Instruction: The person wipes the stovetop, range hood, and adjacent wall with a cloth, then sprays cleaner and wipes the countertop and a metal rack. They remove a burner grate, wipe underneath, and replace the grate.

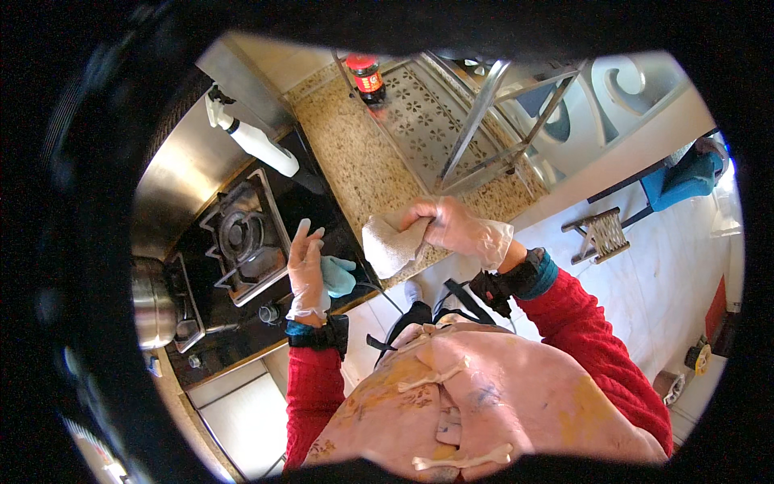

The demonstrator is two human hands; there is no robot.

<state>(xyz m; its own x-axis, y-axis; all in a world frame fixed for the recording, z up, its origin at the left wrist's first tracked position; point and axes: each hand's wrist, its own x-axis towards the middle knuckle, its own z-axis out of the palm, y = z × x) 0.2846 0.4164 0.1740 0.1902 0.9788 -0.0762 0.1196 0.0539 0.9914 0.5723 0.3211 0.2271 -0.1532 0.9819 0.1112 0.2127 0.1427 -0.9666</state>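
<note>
My right hand (450, 233), in a clear plastic glove, grips a crumpled beige cloth (392, 245) over the front edge of the speckled stone countertop (344, 163). My left hand (307, 269), also gloved, is above the front of the black glass gas hob (254, 330), its fingers stretched out. A light-blue cloth or sponge (338, 276) shows beside the left palm, partly hidden by it; whether the two touch is unclear. Left of that hand are a burner with its pan support (239, 236) and a control knob (268, 313).
A white spray bottle (263, 148) stands at the hob's back corner. A steel pot (152, 302) sits far left. On the counter are a red-capped sauce bottle (367, 81), a patterned metal tray (417, 115) and a metal rack (474, 127). A folding stool (597, 236) stands on the floor.
</note>
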